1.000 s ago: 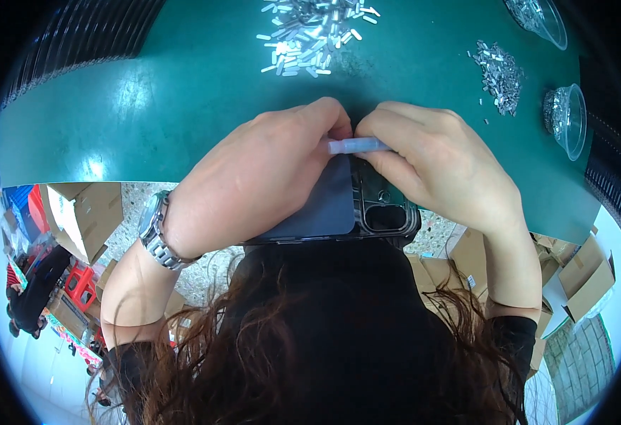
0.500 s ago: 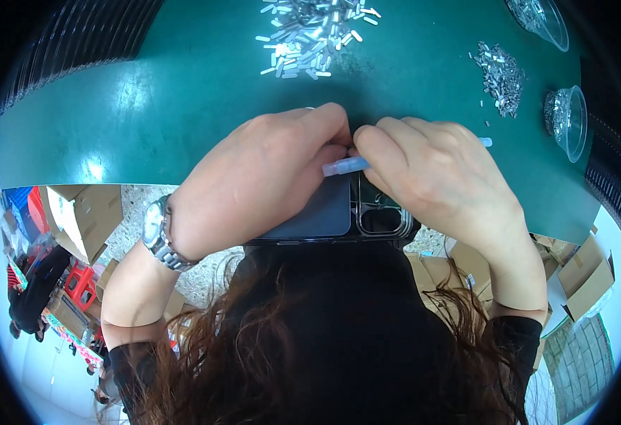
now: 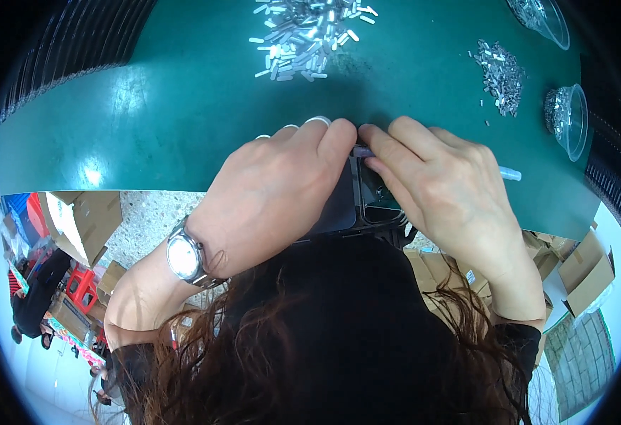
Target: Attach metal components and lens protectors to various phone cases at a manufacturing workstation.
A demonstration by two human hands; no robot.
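Green tabletop (image 3: 183,106): curves across the upper view, its near edge close to the person's body.
Dark case (image 3: 339,216): at that near edge, against the black shirt (image 3: 346,312), with a grey-blue panel and a squarish framed opening; the hands cover much of it.
Pale blue stick (image 3: 510,173): its rear end juts out beyond the right hand; what seems to be its tip shows at the case's upper edge.
Right hand (image 3: 441,177): narrow, thumb and fingers pinching the stick.
Left hand (image 3: 275,180): curled over the panel; its fingertips are hidden, so I cannot tell whether it grips the case or a small part.
Slip risk: the case could tip or slide off the edge if the left hand's hold loosened while the stick pressed.
Scratch risk: a skidding tip might mark the panel or frame.
Loose silver pieces (image 3: 303,42): spread beyond the hands; a sleeve or wrist sweeping forward could scatter them.
Smaller silver heap (image 3: 500,78): on the bare tabletop, to the right.
Near clear cup (image 3: 578,124): tilted-looking, with small silvery bits inside.
Far clear cup (image 3: 557,27): similar bits, partly cut off.
Ribbed dark stack (image 3: 76,42): upper left; its contents are unclear.
Open cardboard box (image 3: 586,273): below the table at right; inside unreadable.
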